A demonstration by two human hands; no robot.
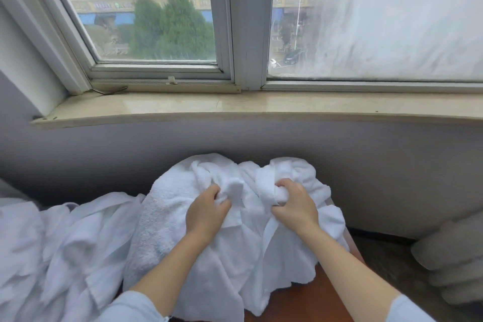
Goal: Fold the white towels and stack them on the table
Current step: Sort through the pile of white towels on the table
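While my left hand [207,213] and right hand [295,206] each clutch bunched fistful of crumpled white terry towel [235,256] heaped on reddish-brown wooden table [313,300], corners hidden. Risk: I lift mid-cloth, fold goes crooked; trailing cloth may slide off table.

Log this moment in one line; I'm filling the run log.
left hand: grips towel heap | right hand: grips towel heap | table: under heap

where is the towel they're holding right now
In the head view the white towel lies at bottom centre on the wooden table, gripped by the left hand and right hand, with more white cloth to its left.
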